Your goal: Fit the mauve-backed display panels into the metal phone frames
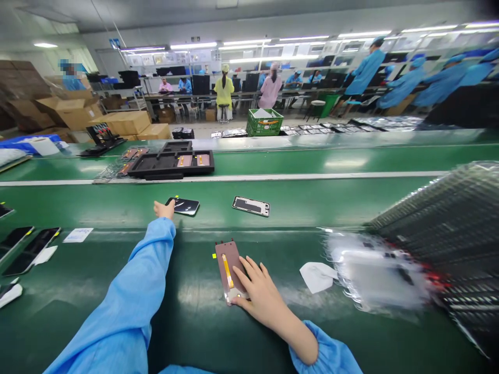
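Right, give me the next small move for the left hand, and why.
Probably slide the black smartphone toward you with your left hand: its fingertips are at the phone's edge, while your right hand is occupied, resting on the copper-coloured panel.

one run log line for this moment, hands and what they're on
left hand: fingers at edge of black phone | right hand: resting on copper-coloured phone panel | surface: green conveyor belt

Below the white belt stripe (249,177): 1 left hand (164,210), 1 right hand (262,291), 1 black phone (185,206), 1 metal phone frame (251,206), 1 copper-coloured panel (228,265). Above it: 1 black foam tray (171,170).
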`<state>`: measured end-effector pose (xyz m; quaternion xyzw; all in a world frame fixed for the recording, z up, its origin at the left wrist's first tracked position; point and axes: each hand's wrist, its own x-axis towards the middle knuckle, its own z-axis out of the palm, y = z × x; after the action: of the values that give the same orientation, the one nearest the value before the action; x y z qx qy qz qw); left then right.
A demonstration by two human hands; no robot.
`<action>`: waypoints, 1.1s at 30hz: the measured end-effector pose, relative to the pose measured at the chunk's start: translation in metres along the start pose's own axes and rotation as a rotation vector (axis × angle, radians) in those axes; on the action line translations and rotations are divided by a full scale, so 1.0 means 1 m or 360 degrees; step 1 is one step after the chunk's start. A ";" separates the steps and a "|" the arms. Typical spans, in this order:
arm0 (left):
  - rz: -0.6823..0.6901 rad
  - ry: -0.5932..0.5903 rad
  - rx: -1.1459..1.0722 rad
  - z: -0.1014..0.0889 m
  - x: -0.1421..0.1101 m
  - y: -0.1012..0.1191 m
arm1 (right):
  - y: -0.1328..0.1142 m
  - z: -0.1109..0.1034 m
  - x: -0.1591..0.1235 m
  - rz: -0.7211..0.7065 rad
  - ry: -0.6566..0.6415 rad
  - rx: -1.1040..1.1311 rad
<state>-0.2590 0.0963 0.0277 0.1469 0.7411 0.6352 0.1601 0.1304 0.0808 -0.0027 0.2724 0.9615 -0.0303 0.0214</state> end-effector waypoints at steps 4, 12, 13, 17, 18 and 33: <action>0.0465 -0.0367 0.0518 0.004 -0.035 -0.009 | 0.006 -0.006 0.018 0.0037 0.0023 -0.0032; 0.0746 -0.0839 0.1060 0.044 -0.104 -0.026 | 0.023 0.006 0.068 -0.0245 0.0510 0.0101; 0.0696 -0.0830 0.1009 0.047 -0.105 -0.026 | 0.024 0.007 0.073 -0.0270 0.0553 0.0113; 0.0465 -0.0907 0.0461 0.052 -0.112 -0.019 | 0.027 0.012 0.078 -0.0375 0.0742 0.0187; 0.0393 -0.0981 0.0272 0.052 -0.118 -0.016 | 0.028 0.012 0.077 -0.0399 0.0816 0.0287; 0.0147 -0.1546 -0.0508 0.010 -0.236 0.009 | 0.024 -0.066 0.037 0.0014 0.1118 0.1472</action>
<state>-0.0408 0.0072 0.0471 0.4314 0.4679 0.6053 0.4781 0.1103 0.1250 0.0599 0.2511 0.7966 -0.3549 -0.4199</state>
